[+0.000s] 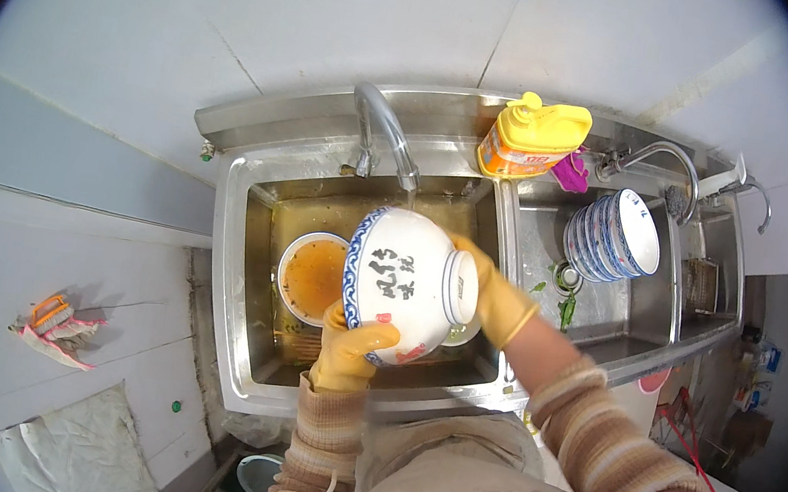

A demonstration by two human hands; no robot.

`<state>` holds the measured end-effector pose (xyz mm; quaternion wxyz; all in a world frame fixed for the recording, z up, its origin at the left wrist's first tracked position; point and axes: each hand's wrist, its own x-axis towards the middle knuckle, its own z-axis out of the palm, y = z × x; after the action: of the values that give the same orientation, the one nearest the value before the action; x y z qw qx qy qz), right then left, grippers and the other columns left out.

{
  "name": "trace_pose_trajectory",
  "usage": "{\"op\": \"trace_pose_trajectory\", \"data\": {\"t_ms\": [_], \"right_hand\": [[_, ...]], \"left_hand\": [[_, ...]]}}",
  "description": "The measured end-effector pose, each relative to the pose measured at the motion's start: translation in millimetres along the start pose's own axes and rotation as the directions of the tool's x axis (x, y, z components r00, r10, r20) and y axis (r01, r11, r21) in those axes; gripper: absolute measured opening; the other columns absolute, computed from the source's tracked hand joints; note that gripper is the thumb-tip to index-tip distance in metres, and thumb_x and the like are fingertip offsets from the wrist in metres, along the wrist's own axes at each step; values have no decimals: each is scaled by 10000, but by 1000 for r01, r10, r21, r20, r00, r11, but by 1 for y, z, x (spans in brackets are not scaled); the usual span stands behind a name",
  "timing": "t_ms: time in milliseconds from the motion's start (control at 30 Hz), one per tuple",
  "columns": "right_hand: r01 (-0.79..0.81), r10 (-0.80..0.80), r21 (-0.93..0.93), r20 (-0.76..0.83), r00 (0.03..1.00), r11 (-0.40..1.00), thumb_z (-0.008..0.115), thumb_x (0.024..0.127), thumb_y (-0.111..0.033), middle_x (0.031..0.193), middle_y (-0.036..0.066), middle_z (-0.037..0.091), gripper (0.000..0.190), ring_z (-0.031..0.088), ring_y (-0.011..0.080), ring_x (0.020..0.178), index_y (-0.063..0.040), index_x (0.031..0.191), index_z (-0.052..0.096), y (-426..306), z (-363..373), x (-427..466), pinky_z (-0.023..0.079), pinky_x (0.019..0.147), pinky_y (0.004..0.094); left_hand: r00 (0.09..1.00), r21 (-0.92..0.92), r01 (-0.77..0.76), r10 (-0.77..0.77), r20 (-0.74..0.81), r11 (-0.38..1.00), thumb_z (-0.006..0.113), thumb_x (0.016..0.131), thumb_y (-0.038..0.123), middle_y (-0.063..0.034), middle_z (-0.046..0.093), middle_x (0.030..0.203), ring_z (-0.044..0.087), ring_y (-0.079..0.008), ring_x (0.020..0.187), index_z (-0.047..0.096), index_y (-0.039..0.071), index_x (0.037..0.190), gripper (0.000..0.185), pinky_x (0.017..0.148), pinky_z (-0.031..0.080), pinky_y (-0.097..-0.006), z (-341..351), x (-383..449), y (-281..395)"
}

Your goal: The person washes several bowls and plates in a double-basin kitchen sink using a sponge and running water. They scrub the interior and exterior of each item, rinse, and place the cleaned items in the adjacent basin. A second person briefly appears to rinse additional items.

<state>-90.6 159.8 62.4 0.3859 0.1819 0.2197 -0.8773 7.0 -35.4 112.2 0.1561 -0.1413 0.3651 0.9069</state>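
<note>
Tilted on its side over the left sink basin (228, 245) is a white ceramic bowl (414, 317) with a blue patterned rim and dark writing. My left hand (349, 349), in a yellow rubber glove, grips its rim, thumb on the outer wall. My right hand (504, 295), gloved alike, is at the far side of the bowl near its foot; its fingers are hidden behind the bowl. Below, another bowl (314, 276) holds orange-brown liquid in the murky water. Part of a further dish (461, 332) shows under the held bowl. Chopsticks (297, 344) lie near the basin's front.
A chrome faucet (391, 129) arches over the left basin. Several nested bowls (611, 235) lean in the middle basin (535, 236), beside green leaf scraps (565, 312) and a drain (569, 277). Behind stand a yellow detergent jug (537, 138), a magenta cloth (572, 171) and a second faucet (668, 152).
</note>
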Motion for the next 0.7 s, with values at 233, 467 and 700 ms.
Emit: {"op": "trace_pose_trajectory", "data": {"t_ms": [233, 467, 700], "right_hand": [[220, -234, 301, 10, 972, 928, 583, 1046, -231, 1139, 128, 737, 315, 725, 239, 1009, -43, 1291, 645, 48, 11, -18, 603, 902, 426], [263, -272, -91, -109, 956, 961, 545, 1070, -236, 1187, 116, 732, 345, 733, 222, 998, -54, 1351, 627, 11, -26, 4, 611, 887, 394], [47, -166, -461, -221, 961, 886, 546, 1079, -238, 1222, 105, 729, 340, 734, 173, 947, -64, 1342, 673, -53, 34, -3, 625, 780, 336]], "left_hand": [[987, 309, 21, -68, 144, 951, 839, 803, 58, -116, 748, 1199, 714, -220, 1089, 683, 9, 1301, 524, 961, 561, -353, -15, 10, 9], [998, 42, 65, -65, 15, 997, 747, 936, 255, -195, 669, 1324, 682, -299, 1173, 515, -58, 1434, 632, 1026, 550, -421, -2, 36, 40], [1000, -71, -6, 6, 3, 997, 751, 916, 321, -222, 618, 1388, 642, -356, 1231, 471, -47, 1468, 720, 1073, 528, -467, -8, 48, 27]]}}
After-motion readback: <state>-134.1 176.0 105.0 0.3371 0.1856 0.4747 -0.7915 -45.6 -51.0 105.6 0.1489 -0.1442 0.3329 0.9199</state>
